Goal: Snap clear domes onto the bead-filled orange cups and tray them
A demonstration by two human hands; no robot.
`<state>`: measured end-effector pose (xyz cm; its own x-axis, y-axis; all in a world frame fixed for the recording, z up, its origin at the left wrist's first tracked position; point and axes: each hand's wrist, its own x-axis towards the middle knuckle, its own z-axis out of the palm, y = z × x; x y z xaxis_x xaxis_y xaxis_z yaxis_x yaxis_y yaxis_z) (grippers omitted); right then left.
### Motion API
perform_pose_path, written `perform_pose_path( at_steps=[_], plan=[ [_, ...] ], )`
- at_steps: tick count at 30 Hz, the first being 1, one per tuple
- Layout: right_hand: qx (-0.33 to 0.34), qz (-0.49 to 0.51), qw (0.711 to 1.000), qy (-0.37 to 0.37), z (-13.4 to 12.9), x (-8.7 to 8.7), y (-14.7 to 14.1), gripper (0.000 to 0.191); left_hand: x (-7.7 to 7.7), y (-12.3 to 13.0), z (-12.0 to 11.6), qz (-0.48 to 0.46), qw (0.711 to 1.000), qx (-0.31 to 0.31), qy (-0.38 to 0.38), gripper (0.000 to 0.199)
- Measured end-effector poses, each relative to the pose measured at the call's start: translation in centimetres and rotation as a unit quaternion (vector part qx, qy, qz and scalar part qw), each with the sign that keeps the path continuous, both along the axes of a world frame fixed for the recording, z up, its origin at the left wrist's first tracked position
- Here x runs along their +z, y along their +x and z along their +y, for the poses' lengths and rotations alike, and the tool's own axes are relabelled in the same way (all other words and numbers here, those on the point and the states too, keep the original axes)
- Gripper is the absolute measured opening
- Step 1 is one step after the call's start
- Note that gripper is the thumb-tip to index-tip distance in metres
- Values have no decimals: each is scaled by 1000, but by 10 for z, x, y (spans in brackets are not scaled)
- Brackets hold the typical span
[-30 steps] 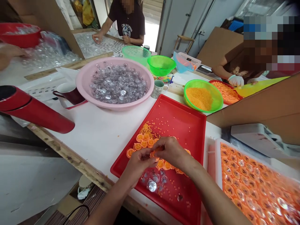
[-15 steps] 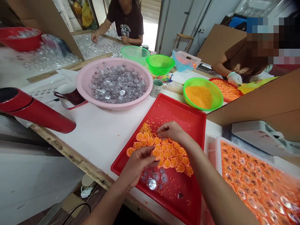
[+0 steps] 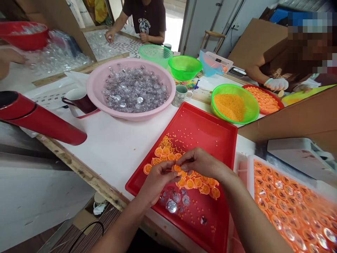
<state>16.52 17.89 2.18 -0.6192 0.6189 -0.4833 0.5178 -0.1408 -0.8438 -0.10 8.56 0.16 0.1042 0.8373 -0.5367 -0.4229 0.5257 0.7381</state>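
Observation:
My left hand (image 3: 157,179) pinches a small round orange cup (image 3: 178,169) between thumb and fingertips, above the red tray (image 3: 207,137). Over that cup, the fingertips of my right hand (image 3: 202,163) are drawn together; whatever may be between them is too small to see. Beneath both hands lie several similar orange cups (image 3: 189,183), filled with yellow-orange bits. A little heap of tiny orange beads (image 3: 166,142) sits at the tray's left side, with loose beads scattered about. Clear plastic domes (image 3: 171,206) rest toward the near side of the tray.
Behind stand a pink basin (image 3: 91,89) of clear domes, a mug (image 3: 180,96) and a green bowl (image 3: 254,109) of orange beads. A red flask (image 3: 52,123) leans in at left. A box (image 3: 251,182) of finished-looking orange pieces is at right. Two co-workers sit beyond.
My right hand has come from beside the bead heap to the orange cup in my left hand. The view has shifted slightly. Another person's hand now shows at the far left.

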Motion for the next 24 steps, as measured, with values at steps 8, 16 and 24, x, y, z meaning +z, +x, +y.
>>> perform_pose_path(
  at_steps=[8,16,24],
  plan=[
    [-46,-27,996,64,15,-1,3,16,-7,0,-3,-13,1000,25,4,37],
    [-137,-144,953,227,44,-14,-11,36,-8,1,-6,-4,1000,3,21,37],
    [-101,-278,932,209,-105,0,58,21,-10,15,-27,-9,991,-132,-18,38]
  ],
)
